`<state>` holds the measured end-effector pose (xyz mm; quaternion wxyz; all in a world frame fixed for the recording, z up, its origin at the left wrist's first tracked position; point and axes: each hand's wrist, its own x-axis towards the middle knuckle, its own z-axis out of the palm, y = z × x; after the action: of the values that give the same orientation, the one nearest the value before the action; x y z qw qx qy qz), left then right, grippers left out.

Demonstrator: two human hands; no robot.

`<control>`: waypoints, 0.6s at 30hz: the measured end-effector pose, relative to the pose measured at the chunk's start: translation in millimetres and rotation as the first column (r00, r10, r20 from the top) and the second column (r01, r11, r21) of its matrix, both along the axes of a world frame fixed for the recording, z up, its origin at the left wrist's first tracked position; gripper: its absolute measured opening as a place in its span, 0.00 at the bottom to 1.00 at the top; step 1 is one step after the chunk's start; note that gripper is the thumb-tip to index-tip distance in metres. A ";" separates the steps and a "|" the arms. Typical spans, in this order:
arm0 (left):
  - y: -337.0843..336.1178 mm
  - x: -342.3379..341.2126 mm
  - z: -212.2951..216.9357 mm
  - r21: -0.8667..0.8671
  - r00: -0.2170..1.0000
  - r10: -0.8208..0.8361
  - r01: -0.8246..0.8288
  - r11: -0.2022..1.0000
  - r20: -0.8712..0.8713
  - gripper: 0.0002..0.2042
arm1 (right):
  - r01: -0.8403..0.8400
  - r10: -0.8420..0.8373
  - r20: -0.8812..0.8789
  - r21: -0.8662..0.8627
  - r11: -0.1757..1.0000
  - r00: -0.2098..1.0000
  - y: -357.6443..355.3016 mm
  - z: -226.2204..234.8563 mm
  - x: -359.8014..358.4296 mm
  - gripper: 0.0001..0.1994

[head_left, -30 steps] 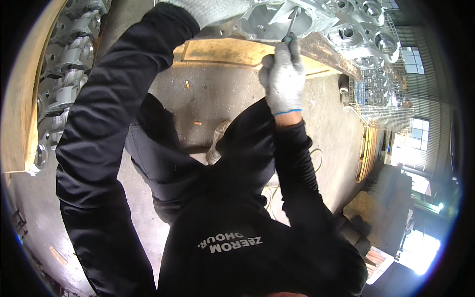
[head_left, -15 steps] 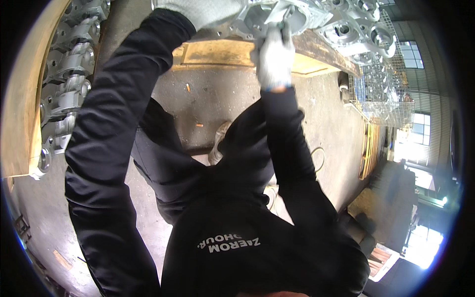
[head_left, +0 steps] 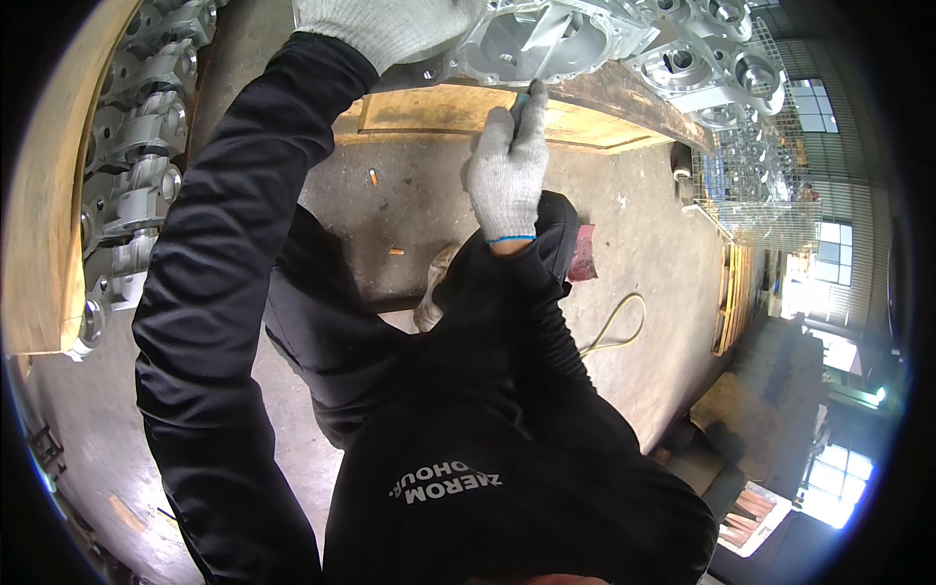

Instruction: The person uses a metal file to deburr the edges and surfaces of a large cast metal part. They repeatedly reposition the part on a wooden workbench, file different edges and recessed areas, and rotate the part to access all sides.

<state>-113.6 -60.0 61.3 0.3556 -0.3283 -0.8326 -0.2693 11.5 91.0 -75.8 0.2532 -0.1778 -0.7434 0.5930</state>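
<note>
A silvery cast-metal housing (head_left: 502, 54) with a deep open cavity lies at the top, above the wooden edge. My left hand (head_left: 390, 27), in a pale knit glove, is against the left side of this casting; its fingers run out past the upper border and are hidden. Below the casting's near rim is my right hand (head_left: 512, 166), gloved too, with its fingers closed around a slim dark hand tool (head_left: 521, 105). The index finger stretches along the tool toward the rim. What kind of tool it is cannot be made out.
More castings (head_left: 682, 66) stand at the upper right, beside wire mesh (head_left: 756, 200). Others sit in rows in a wooden crate (head_left: 44, 195) on the left. A yellow hose loop (head_left: 624, 322) and a red scrap (head_left: 582, 253) lie on the concrete floor by my legs.
My right hand has drawn back from the casting's cavity toward my body, the tool still in it. My left hand stays at the casting's left side.
</note>
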 end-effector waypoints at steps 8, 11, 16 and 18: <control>-0.5 -0.7 1.5 -0.012 1.000 0.016 -0.016 1.000 0.004 0.14 | -0.436 0.259 -0.364 -0.581 0.688 0.895 38.8 66.0 -25.2 0.08; 0.1 -0.6 -1.2 0.027 0.999 0.049 -0.049 0.998 0.009 0.13 | -0.047 0.106 0.095 -0.489 0.871 0.990 35.5 68.4 -8.1 0.21; 1.3 -2.7 -4.7 -0.016 0.996 0.090 -0.090 0.996 0.015 0.11 | -0.221 0.186 -0.121 -0.444 0.868 0.975 57.4 60.3 -22.3 0.18; 3.0 -2.9 -5.0 -0.033 0.995 0.090 -0.089 0.995 0.031 0.11 | -0.239 0.238 -0.028 -0.192 0.952 0.971 83.2 59.3 -38.6 0.12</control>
<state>-116.5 -57.0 56.3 0.3486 -0.2920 -0.8562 -0.2452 -27.2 174.2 -16.5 0.1632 -0.1093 -0.6974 0.6893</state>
